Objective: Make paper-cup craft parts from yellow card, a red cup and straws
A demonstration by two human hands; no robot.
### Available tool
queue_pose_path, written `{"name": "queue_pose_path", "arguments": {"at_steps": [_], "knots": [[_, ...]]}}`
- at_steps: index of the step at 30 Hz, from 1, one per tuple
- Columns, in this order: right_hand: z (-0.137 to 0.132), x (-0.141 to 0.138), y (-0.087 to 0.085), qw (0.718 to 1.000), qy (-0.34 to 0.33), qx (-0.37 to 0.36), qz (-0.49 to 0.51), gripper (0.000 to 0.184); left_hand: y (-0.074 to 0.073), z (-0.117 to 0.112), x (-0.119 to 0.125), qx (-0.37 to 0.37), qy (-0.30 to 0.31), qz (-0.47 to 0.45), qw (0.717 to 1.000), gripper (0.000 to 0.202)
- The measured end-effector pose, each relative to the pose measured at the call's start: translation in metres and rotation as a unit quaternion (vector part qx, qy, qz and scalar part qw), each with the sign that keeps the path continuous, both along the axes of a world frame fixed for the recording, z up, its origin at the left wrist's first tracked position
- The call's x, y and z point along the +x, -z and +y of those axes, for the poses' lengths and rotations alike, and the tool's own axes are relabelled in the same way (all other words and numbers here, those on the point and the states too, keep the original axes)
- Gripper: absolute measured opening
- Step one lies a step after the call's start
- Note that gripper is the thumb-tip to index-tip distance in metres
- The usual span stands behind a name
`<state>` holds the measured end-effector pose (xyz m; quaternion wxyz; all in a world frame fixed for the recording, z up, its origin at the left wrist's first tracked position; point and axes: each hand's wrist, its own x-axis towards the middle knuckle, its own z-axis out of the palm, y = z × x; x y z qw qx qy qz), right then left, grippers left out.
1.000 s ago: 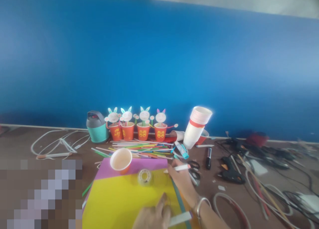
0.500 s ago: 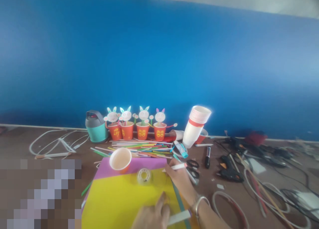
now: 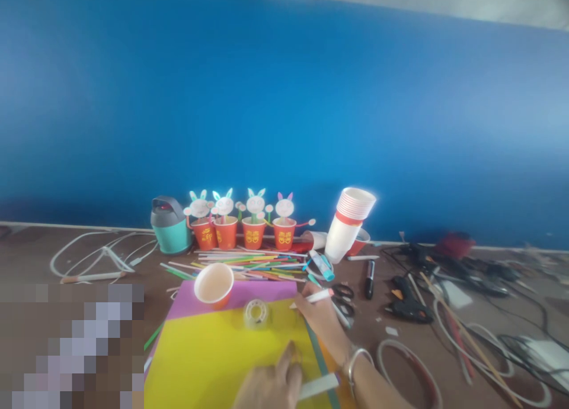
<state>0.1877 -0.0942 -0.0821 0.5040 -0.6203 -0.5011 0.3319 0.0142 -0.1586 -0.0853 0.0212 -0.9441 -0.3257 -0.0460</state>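
Observation:
My right hand point(image 3: 316, 314), a bracelet at its wrist, is closed round a white marker point(image 3: 317, 297) with an orange end. The marker's tip points left, over the right edge of the yellow sheet point(image 3: 208, 355). Low in the view, my left hand point(image 3: 272, 385) rests on that sheet with its fingers bent together. From its fingers a white strip point(image 3: 319, 387) sticks out to the right; the grip on it is partly hidden. A clear tape roll point(image 3: 256, 313) lies on the sheet. Behind it, a paper cup point(image 3: 214, 284) stands on the purple sheet point(image 3: 186, 299).
Several red cups point(image 3: 253, 234) with rabbit figures line the back beside a teal container point(image 3: 171, 234). Coloured sticks point(image 3: 249, 259) lie in front. Stacked white cups point(image 3: 347, 228), scissors point(image 3: 344, 299), a black marker point(image 3: 370, 280), a glue gun point(image 3: 406, 302) and cables point(image 3: 489, 370) are to the right.

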Motion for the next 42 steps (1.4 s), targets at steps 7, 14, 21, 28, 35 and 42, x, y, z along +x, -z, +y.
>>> {"name": "queue_pose_path", "arguments": {"at_steps": [7,14,21,28,35,42], "knots": [[0.002,0.002,0.0,1.0,0.025,0.01,-0.012,0.018,0.001,0.001,0.0,-0.005,0.0,0.002,1.0,0.027],[0.002,0.003,0.002,0.999,0.015,-0.016,-0.025,0.022,0.005,0.002,-0.001,-0.001,0.005,-0.008,1.0,0.021],[0.006,0.003,0.005,0.997,-0.004,-0.068,-0.031,0.029,0.002,0.004,-0.001,-0.021,0.019,0.0,1.0,0.02],[0.002,-0.002,-0.011,0.999,0.027,-0.037,-0.014,0.028,0.002,0.004,-0.002,-0.019,0.029,0.005,0.999,0.022],[-0.003,-0.014,-0.03,1.0,0.005,0.0,0.001,0.028,0.0,0.0,0.001,-0.006,0.002,0.009,1.0,0.029],[0.005,-0.02,-0.016,0.999,-0.054,0.0,0.006,0.027,-0.007,-0.002,0.002,-0.001,-0.007,0.003,1.0,0.029]]}}
